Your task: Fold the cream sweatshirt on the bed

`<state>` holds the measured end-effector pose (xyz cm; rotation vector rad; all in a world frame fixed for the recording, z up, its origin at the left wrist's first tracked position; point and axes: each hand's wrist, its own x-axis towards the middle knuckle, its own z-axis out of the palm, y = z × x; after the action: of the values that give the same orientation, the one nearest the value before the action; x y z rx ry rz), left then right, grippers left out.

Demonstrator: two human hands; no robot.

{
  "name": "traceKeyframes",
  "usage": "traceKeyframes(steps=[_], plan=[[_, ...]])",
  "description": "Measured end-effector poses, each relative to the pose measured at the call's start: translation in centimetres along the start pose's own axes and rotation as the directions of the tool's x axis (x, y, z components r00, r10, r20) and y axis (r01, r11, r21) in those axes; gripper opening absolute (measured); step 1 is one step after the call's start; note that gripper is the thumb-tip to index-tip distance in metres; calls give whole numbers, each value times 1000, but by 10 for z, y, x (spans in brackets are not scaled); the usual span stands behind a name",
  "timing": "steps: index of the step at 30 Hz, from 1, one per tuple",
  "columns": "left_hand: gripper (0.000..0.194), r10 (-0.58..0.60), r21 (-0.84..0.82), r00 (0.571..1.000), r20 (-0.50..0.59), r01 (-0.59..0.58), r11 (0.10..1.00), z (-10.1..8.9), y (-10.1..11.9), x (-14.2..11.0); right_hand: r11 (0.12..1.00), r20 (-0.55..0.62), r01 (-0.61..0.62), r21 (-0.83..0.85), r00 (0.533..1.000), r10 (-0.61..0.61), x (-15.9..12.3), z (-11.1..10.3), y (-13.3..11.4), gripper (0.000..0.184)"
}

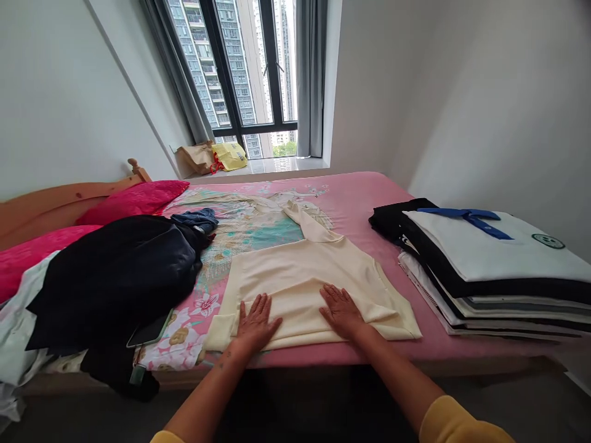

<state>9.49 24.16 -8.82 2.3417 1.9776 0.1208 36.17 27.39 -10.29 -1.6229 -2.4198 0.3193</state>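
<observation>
A cream-coloured long-sleeved top [295,264] lies spread on the bed, one sleeve [316,226] stretching away toward the window. Its fabric shows creases around my palms. My left hand [256,323] rests flat on the lower left part of the top, fingers spread. On the lower right part, my right hand [340,311] presses flat as well, its fingers apart. Neither hand grips the cloth.
A stack of folded clothes [498,283] stands on the right of the bed [360,184]. Dark clothes [120,277] are heaped at the left, beside a phone [150,332]. Red pillows [133,203] lie by the wooden headboard [69,203]. Bags [228,155] sit on the windowsill.
</observation>
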Motion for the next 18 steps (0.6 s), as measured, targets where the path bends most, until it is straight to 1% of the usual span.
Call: traceKeyframes(steps=[2,3,5,7,8,10,12,14,18], plan=[[64,-31,29,999,11,31,999,0,-21,-9,999,18,4,-33,1000,-4,-2,3,6,58],[65,-33,35,999,14,33,999,0,-28,-13,999,26,3,-39,1000,-2,-3,2,7,58],[71,-40,31,999,2,40,999,-4,-34,-18,999,45,0,-36,999,2,-4,-1,6,59],[80,-48,18,998,-33,49,999,-9,-36,-21,1000,58,-7,-28,998,8,-5,-5,5,61],[82,-56,12,997,-46,56,998,-12,-37,-23,1000,59,-12,-24,998,13,-5,-6,5,63],[74,-73,-6,997,-24,73,997,-15,-42,-26,1000,56,-19,-23,998,21,-7,-7,6,65],[60,-85,-32,996,41,86,996,-16,-50,-29,999,45,-7,-38,999,9,-10,-4,9,66],[51,-87,-72,992,86,93,993,-15,-58,-30,998,36,8,-64,999,-6,-14,1,12,65],[45,-143,-169,987,77,154,974,-13,-67,-28,994,-3,9,-110,1000,-10,-18,11,14,64]])
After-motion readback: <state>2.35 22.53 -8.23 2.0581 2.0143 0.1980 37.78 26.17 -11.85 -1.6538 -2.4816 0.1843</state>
